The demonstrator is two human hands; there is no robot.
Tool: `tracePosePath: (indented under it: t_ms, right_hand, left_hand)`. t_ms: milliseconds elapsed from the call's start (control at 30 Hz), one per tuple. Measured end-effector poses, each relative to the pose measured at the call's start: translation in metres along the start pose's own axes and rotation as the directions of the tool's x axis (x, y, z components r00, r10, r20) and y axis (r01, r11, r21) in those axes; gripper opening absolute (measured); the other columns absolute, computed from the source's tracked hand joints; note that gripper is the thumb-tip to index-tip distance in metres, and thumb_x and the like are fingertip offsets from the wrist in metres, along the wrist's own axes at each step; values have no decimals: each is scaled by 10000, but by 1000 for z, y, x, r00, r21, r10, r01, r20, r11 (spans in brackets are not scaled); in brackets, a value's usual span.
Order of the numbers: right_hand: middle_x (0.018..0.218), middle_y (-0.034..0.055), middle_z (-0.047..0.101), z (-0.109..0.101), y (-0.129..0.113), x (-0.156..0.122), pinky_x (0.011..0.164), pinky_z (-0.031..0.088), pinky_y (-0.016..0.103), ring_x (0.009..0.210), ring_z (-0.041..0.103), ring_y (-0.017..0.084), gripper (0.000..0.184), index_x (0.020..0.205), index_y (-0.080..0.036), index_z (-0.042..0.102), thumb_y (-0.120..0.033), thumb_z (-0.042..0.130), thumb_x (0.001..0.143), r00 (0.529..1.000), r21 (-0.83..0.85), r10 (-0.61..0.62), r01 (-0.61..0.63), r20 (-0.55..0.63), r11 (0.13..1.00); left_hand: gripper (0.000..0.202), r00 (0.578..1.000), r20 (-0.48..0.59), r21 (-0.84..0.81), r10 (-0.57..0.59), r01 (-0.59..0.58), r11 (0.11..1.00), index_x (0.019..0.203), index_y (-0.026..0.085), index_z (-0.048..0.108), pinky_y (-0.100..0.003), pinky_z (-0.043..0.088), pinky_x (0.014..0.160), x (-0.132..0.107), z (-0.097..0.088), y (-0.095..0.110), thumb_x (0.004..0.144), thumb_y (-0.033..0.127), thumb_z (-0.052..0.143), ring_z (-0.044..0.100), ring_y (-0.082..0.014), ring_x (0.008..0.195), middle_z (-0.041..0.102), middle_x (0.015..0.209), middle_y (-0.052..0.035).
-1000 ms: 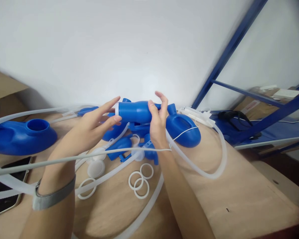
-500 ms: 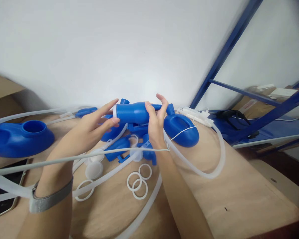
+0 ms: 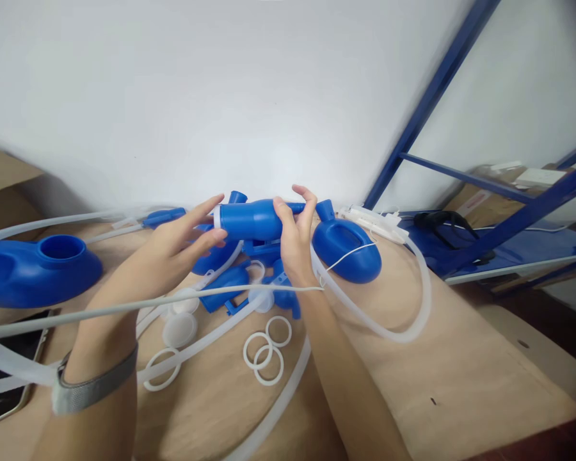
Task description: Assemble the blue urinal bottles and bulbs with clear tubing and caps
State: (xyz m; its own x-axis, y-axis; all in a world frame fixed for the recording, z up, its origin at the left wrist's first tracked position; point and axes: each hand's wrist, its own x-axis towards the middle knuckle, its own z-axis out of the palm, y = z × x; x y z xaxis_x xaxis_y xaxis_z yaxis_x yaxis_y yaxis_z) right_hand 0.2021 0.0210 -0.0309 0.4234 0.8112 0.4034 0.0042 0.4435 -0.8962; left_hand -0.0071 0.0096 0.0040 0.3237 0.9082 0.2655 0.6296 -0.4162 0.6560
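In the head view, the right hand (image 3: 295, 243) is clamping the narrower end of a blue cylinder (image 3: 254, 221), one finger crooking upward. The cylinder is hanging level beyond the white rings (image 3: 271, 349). Coming in from left of the rings, the left hand (image 3: 175, 246) is spreading thumb and forefinger about its white rim (image 3: 217, 218) (whether they're gripping, I can't tell).
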Motion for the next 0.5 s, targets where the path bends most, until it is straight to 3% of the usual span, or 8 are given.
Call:
tracePosePath:
  t_ms: [167,267,367,433,500]
  right_hand:
    - [1099,19,646,0,1,-1,964,575,383,1107,660,219,447,1296,-298,543,-517,652,921,1000,-14,0,0,-18,1000]
    - [1088,17,656,-1,1,-1,979,577,388,1111,670,222,465,1301,-313,536,-538,666,915,1000,52,22,-21,-1,998]
    - [1094,20,667,0,2,-1,1015,571,407,1108,685,226,502,1320,-318,525,-544,686,902,999,117,40,-42,15,992]
    - [1148,31,669,2,3,-1,1046,561,421,1122,688,228,617,1413,-316,477,-538,707,886,999,149,42,-41,-5,988]
    - [1267,52,645,4,5,-1,1076,550,426,1172,682,228,855,1566,-331,328,-518,753,848,998,197,38,-28,-45,980]
  left_hand:
    - [838,1000,-25,-73,16,-18,997,1642,303,423,-488,636,909,2,1,-1,937,718,605,740,-312,979,723,1340,-118]
    - [861,998,-46,-159,42,-49,986,1622,287,457,-458,670,815,2,2,-3,895,684,693,750,-326,1003,702,1376,-149]
    - [867,995,-83,-208,47,-63,976,1604,281,478,-449,678,819,2,3,-3,869,650,751,745,-338,1073,690,1402,-163]
    - [838,995,-84,-226,50,-68,972,1571,267,523,-455,674,867,2,3,-3,861,637,771,735,-342,1118,700,1392,-160]
    - [795,995,-78,-246,63,-80,966,1530,261,569,-453,670,895,2,2,-2,857,624,785,734,-335,1127,716,1367,-148]
